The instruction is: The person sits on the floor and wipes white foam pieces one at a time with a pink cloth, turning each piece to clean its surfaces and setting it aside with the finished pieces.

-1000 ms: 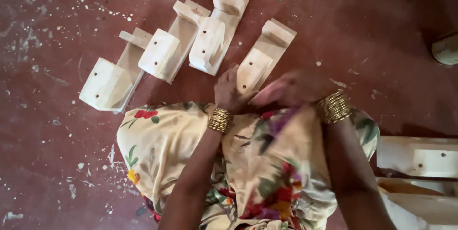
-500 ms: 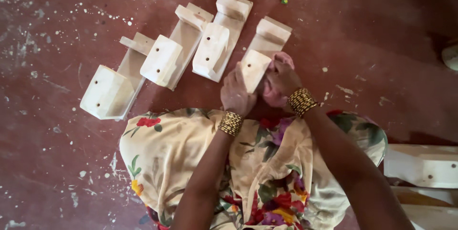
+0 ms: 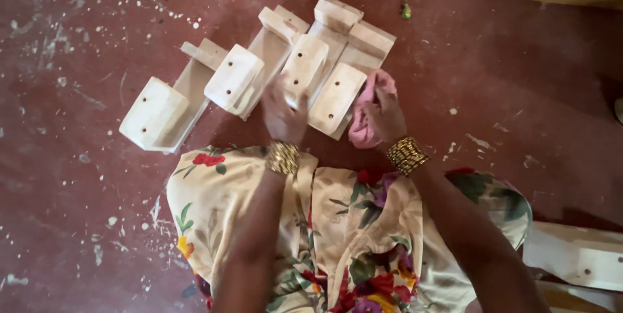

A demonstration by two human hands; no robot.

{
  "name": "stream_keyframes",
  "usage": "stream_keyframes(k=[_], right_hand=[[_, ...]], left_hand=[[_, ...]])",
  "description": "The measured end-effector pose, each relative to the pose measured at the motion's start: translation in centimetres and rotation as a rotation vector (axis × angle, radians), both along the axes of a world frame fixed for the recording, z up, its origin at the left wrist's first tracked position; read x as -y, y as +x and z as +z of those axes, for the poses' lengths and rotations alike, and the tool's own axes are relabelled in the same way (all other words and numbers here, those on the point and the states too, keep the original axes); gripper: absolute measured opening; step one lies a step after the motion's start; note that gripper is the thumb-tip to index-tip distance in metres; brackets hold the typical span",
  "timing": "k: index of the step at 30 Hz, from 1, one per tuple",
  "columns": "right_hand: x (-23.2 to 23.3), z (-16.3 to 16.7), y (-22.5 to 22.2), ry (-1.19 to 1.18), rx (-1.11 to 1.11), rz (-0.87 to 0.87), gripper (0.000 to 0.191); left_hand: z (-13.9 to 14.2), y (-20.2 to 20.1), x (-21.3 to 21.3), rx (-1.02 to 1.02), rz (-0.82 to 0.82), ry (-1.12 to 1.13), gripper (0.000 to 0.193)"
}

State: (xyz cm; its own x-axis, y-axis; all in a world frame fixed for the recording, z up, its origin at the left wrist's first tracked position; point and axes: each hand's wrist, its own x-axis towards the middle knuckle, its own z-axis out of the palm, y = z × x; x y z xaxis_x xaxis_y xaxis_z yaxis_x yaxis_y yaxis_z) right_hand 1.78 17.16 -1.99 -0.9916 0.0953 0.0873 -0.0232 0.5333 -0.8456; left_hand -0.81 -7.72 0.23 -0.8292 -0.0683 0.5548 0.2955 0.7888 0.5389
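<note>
Seated on the speckled red floor (image 3: 519,92), your right hand (image 3: 383,115) clutches a pink cloth (image 3: 366,108) against the rightmost of four pale wooden brackets (image 3: 337,95) laid in a row, while your left hand (image 3: 282,115) rests, fingers loosely spread, on the neighbouring bracket (image 3: 304,66).

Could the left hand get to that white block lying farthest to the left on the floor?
Probably yes. The left hand rests by the middle blocks, and the far-left block lies on bare floor with nothing over it. Only the neighbouring block sits between them, and the hand could likely pass in front of it.
</note>
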Motion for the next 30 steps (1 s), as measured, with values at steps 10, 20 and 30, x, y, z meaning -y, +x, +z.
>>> stream_keyframes(k=[10, 20, 30], right_hand=[[6.2, 3.0, 6.1, 0.208, -0.066, 0.067, 0.095], [6.1, 1.7, 1.6, 0.413, 0.165, -0.292, 0.068], [0.0, -2.4, -7.8, 0.278, -0.073, -0.092, 0.079]], left_hand=[[-3.5, 0.8, 0.0, 0.091, -0.035, 0.322, 0.093], [-6.2, -3.1, -6.5, 0.106, 0.237, 0.403, 0.078], [-5.6, -12.3, -11.6, 0.083, 0.441, 0.264, 0.076]])
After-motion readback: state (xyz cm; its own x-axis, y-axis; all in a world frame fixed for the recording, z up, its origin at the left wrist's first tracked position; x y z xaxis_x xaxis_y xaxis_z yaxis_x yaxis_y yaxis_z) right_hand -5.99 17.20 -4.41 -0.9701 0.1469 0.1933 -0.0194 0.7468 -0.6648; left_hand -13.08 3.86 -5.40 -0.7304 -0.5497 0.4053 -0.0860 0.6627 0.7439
